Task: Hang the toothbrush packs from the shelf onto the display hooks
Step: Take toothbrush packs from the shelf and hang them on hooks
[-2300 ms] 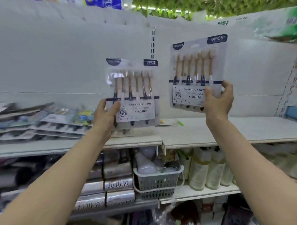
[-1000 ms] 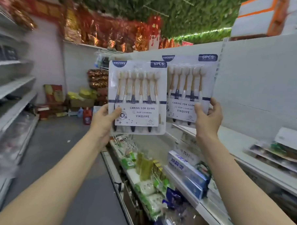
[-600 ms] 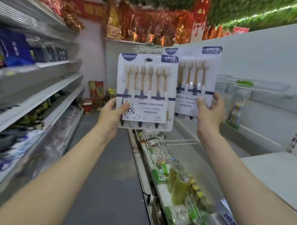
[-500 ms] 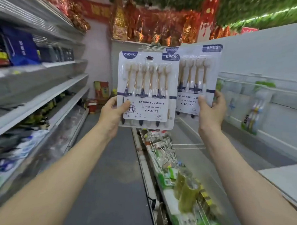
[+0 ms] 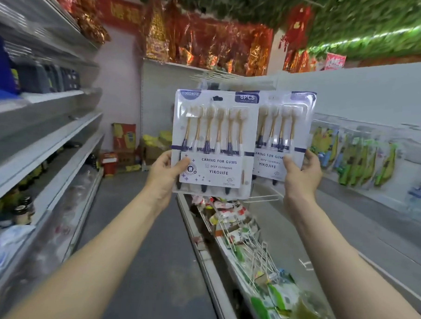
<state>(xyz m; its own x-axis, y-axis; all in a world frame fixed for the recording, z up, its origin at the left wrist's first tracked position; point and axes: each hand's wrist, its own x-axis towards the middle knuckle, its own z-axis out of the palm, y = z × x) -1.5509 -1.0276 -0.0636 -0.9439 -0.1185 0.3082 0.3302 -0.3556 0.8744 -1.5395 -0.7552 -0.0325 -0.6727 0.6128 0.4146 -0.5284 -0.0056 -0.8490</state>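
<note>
I hold two white toothbrush packs upright at chest height. My left hand (image 5: 164, 171) pinches the lower left edge of the front pack (image 5: 214, 140), thumb on its label. My right hand (image 5: 303, 174) grips the lower right corner of the second pack (image 5: 281, 136), which is partly hidden behind the front one. Bare white display hooks (image 5: 263, 197) jut from the right-hand panel just below the packs. More wire hooks (image 5: 251, 248) stick out lower down.
Green and yellow hanging packs (image 5: 359, 158) fill hooks on the white back panel (image 5: 376, 94) to the right. Small goods lie on the low shelf (image 5: 237, 230) beneath. An aisle floor (image 5: 152, 253) runs ahead, with grey shelving (image 5: 48, 137) on the left and boxes (image 5: 123, 141) at the end.
The view has turned from the flat shelf to face down the aisle. Both packs stay in my hands, and the hanging goods on the right panel have come closer.
</note>
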